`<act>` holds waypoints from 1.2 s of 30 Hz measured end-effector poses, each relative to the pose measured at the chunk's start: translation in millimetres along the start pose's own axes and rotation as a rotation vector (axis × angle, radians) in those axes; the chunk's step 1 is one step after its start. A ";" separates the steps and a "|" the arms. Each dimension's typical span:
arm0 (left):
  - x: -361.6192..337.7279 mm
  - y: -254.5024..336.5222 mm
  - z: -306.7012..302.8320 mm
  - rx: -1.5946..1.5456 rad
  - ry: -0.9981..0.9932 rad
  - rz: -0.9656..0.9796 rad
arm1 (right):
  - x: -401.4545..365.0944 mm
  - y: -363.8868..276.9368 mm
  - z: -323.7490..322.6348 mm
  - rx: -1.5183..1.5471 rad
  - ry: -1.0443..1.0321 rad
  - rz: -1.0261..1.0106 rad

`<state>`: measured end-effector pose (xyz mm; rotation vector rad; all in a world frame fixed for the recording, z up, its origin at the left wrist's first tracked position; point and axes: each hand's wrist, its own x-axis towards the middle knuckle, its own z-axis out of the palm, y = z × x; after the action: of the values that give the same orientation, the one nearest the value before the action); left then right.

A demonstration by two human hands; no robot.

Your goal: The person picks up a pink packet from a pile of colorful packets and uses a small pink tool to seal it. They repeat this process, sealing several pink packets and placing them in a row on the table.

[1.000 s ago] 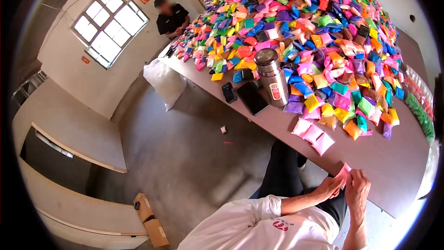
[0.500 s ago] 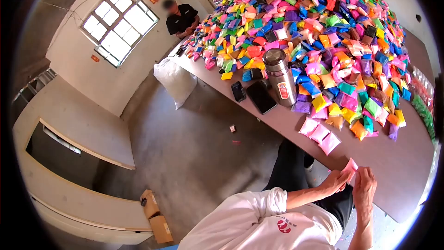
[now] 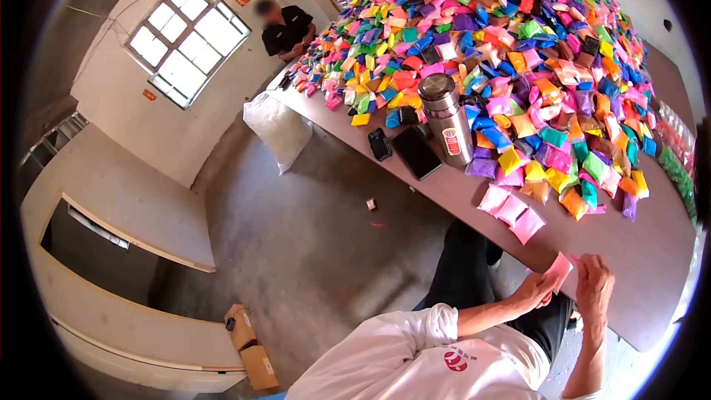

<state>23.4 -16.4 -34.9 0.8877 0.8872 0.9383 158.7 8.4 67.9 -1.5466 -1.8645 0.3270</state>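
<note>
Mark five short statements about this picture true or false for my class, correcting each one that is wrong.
1. The left hand holds a pink packet. True.
2. The right hand grips the flask. False: the right hand is beside the pink packet, well apart from the flask.
3. Three more pink packets lie in a row near the edge of the table. True.
4. The heap is all one colour. False: the heap mixes many colours.
5. The other person wears a dark top. True.
</note>
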 end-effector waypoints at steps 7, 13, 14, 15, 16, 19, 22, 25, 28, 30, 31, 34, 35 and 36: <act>2.5 4.8 2.5 -0.089 -0.059 -0.067 | -9.5 4.3 12.8 -0.213 -0.090 -0.060; -4.9 31.5 -0.1 -0.094 0.105 -0.307 | 3.2 38.9 -3.9 -0.252 -0.065 0.235; -8.0 31.1 4.1 0.134 0.146 -0.228 | -0.4 30.7 -8.5 -0.191 -0.024 0.166; -10.0 26.5 1.6 0.080 0.078 -0.117 | -5.4 27.1 -9.4 -0.128 0.001 0.105; -6.9 19.7 -2.2 -0.057 -0.007 -0.157 | -8.2 23.5 -9.3 -0.073 -0.006 0.039; -3.0 11.5 -0.3 -0.052 -0.014 -0.129 | -21.5 21.5 6.6 -0.047 -0.074 -0.019; 0.7 15.5 0.2 -0.030 -0.021 -0.115 | -19.3 15.9 10.4 -0.102 -0.139 -0.011; 0.6 17.4 -0.4 0.005 -0.031 -0.085 | -15.0 30.6 11.7 -0.239 -0.157 0.057; -0.3 16.4 -0.9 0.022 -0.027 -0.045 | -6.1 49.7 7.0 -0.249 -0.050 0.090; 0.5 12.3 -3.0 0.007 -0.043 -0.044 | 0.6 50.7 -4.9 -0.207 -0.029 0.114; -1.2 10.2 -2.5 0.003 -0.039 -0.055 | 3.1 43.3 -9.5 -0.188 -0.057 0.100; 0.4 8.8 -1.1 -0.012 -0.041 0.009 | 0.8 25.2 -2.0 -0.081 -0.061 -0.006; -0.1 8.2 -1.6 0.088 -0.044 0.039 | 0.0 16.4 -1.4 -0.068 -0.104 -0.039; -0.2 7.9 -1.7 0.188 -0.047 0.069 | -2.0 14.5 1.7 -0.064 -0.104 -0.039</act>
<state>19.5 -13.6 -28.3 1.1030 0.9193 0.9002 168.8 10.7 57.5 -1.5598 -2.0008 0.3388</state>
